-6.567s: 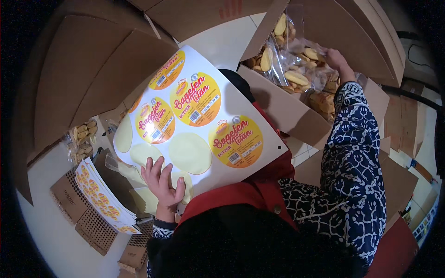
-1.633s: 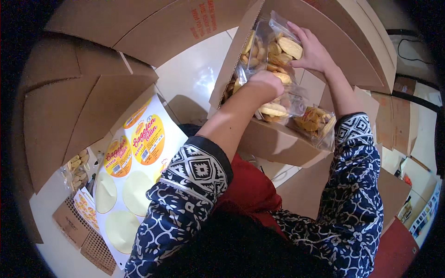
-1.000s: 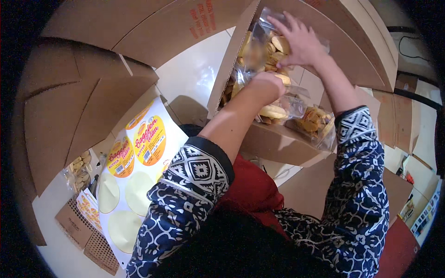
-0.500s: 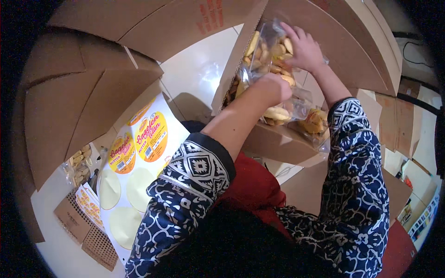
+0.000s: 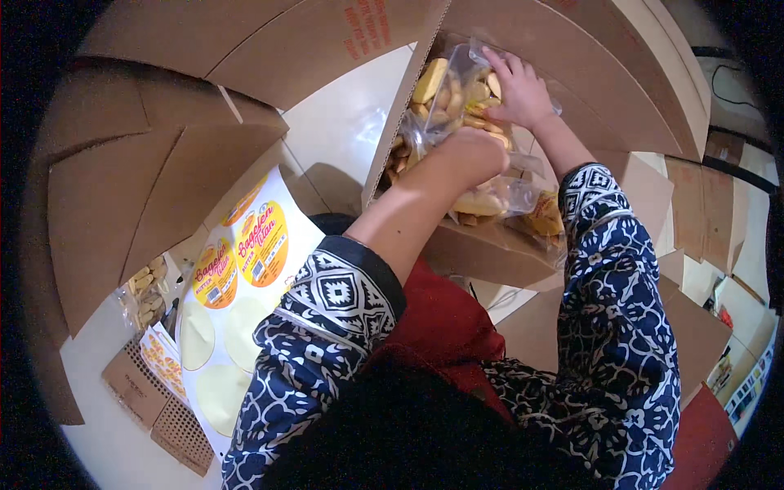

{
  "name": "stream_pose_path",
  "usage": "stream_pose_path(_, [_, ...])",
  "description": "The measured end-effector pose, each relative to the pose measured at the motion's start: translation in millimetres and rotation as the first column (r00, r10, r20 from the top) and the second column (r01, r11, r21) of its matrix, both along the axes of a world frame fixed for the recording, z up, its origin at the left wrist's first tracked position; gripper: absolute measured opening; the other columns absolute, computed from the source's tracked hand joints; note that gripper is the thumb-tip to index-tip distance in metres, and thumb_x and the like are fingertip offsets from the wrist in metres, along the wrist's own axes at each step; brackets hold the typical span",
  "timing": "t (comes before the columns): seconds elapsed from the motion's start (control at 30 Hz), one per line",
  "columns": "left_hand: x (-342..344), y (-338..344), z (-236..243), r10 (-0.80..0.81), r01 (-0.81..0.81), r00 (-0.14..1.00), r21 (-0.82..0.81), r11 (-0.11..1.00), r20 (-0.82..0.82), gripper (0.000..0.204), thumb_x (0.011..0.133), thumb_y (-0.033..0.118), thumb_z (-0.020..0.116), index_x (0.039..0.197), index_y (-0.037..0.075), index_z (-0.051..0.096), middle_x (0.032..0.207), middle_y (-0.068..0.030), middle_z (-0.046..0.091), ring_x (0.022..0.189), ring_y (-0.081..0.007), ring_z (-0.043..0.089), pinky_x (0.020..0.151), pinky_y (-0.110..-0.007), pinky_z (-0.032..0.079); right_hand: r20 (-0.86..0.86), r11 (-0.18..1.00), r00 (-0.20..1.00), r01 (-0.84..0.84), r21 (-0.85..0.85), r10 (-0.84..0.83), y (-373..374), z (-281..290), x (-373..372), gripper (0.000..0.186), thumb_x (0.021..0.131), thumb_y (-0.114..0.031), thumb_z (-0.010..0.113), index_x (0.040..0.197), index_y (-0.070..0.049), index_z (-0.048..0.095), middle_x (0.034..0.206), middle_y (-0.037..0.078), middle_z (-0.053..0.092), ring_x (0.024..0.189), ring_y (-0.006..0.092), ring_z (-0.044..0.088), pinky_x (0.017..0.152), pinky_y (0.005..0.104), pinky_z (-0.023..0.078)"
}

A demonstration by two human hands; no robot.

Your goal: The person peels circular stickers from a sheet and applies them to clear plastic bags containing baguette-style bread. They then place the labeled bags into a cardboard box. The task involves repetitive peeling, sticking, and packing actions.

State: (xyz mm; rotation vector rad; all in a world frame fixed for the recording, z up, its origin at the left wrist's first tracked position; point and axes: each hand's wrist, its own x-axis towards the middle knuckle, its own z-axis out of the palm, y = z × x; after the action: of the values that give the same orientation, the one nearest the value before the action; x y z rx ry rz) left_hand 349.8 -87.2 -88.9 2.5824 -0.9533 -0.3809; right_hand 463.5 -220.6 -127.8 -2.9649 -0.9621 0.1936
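Observation:
Clear plastic bags of golden-brown bread pieces (image 5: 430,84) are packed in an open cardboard box (image 5: 402,114). My right hand (image 5: 521,90) lies over the far bag, fingers stretched out and apart on its plastic. Nearer, my left hand (image 5: 480,155) reaches across from the left, curled among the bags. Its fingers turn under, so whatever they grip is hidden. Beside it, crumpled clear plastic covers a pale bread piece (image 5: 480,202). One more bag with an orange label (image 5: 544,216) sits at the box's near right corner, beside my right sleeve.
A white sheet of round orange-and-yellow stickers (image 5: 265,243) lies to the left, some circles peeled away. Large cardboard flaps (image 5: 106,196) rise beyond it. A bag of bread (image 5: 149,286) and perforated brown cardboard (image 5: 178,437) are at far left. More boxes (image 5: 706,208) stand right.
The box, bags and both hands sit slightly further left in view. My right hand remains spread on the far bag and my left hand stays curled among the bags.

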Motion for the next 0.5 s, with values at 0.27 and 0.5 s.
stream_pose_path(0.27, [-4,-4,-1,0.016,-0.016,0.999,0.000,1.000,-0.033,0.014,0.071,0.015,0.056,0.078,0.010,0.067,0.079,-0.0123,0.064,0.076,-0.0286,0.064,0.066,-0.041,0.051,-0.040,0.999,0.999,0.033,-0.034,-0.034,12,-10,-9,0.099,0.059,-0.031,0.077,0.136,-0.034,0.016,0.129,0.014,0.037,0.111,0.0364,0.043,0.086,0.0540,0.041])
stream_pose_path(0.5, [-7,-9,4,0.016,-0.009,0.998,0.132,0.991,-0.053,0.017,0.072,0.015,0.055,0.084,0.011,0.066,0.083,-0.0111,0.065,0.081,-0.0261,0.064,0.068,-0.038,0.051,-0.039,0.995,0.998,0.052,-0.091,-0.055,27,-17,-16,0.101,0.059,-0.027,0.077,0.137,-0.036,0.012,0.130,0.013,0.036,0.112,0.0364,0.042,0.089,0.0556,0.038])
